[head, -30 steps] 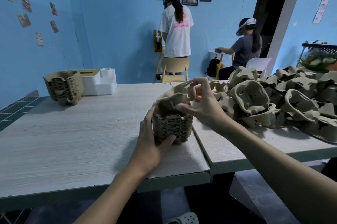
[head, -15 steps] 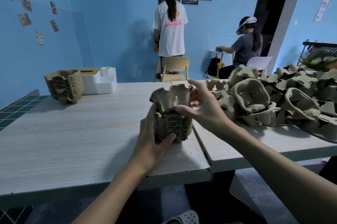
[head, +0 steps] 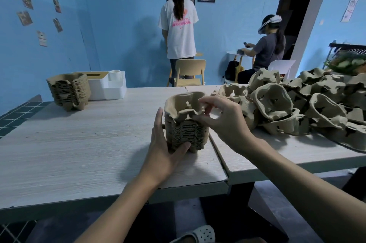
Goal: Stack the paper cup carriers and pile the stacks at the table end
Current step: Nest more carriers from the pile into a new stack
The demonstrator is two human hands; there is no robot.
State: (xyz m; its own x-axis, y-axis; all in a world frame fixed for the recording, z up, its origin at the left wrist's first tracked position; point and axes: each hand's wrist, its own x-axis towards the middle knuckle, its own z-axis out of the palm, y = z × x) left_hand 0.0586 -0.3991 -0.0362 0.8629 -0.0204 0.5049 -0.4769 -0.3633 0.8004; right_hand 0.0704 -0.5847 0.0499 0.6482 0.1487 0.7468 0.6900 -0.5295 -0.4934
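A stack of brown pulp cup carriers (head: pixel 188 134) stands near the table's front edge, at the seam between two tabletops. My left hand (head: pixel 164 145) grips the stack's left side, thumb on its front base. The top carrier (head: pixel 184 107) sits on the stack, and my right hand (head: pixel 223 120) pinches its right rim with curled fingers. A big loose heap of carriers (head: pixel 309 104) covers the right tabletop. A finished stack (head: pixel 68 91) stands at the far left end of the table.
A white tissue box (head: pixel 108 87) sits behind the finished stack. Pale wood table (head: pixel 79 143) spreads to the left. Beyond the table stand a wooden chair (head: pixel 190 72), a standing person (head: pixel 179 25) and a seated person (head: pixel 269 44).
The top carrier, held tilted above the stack a second ago, has come down level onto it. My right hand has lowered with it. My left hand has stayed on the stack.
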